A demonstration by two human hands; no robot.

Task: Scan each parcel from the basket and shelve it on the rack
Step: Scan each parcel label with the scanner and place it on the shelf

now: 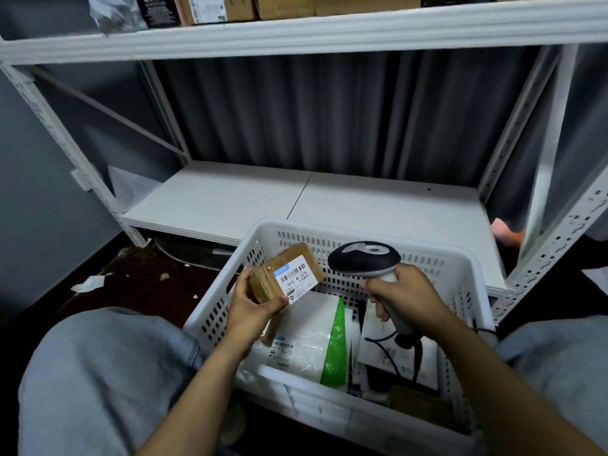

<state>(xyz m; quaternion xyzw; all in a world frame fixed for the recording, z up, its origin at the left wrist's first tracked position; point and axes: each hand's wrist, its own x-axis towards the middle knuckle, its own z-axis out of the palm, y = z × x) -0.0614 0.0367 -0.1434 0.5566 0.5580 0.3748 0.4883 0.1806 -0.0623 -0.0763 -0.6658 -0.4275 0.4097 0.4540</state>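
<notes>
Grey-blue cloth over the left knee (98,373), low and to the left of the left hand (253,304). Beyond that knee, on the dark floor, scraps of white paper (88,284).

Grips a small brown parcel (289,256) in the left hand, fingers behind it, thumb curled over the near edge. Holds it tilted, up over the left side of the basket (427,271), with its white label (297,278) and barcode facing up.

Just right of the parcel and apart from it, level with it, the black-and-grey head of a scanner (363,260). Clenches the scanner's pale handle in the right hand (404,294), fingers wrapped round it. Black cable (385,343) hanging from below that hand down into the basket.

Under both hands, inside the white slotted basket:
- beneath the left hand, a white bag (306,340) with a green stripe and its own label;
- beneath the right hand, another white packet (394,353);
- nearer than the right wrist, in the basket's right corner, a brown box (418,403).

Beyond both hands, the lower shelf (329,199) just behind the basket, and the upper shelf (296,31) high above, carrying cardboard boxes (283,4). Grey curtain (329,110) at the back. To the right of the right hand, the slotted white upright of the rack (559,238). Lower, the right knee (559,350) in the same grey-blue cloth.
</notes>
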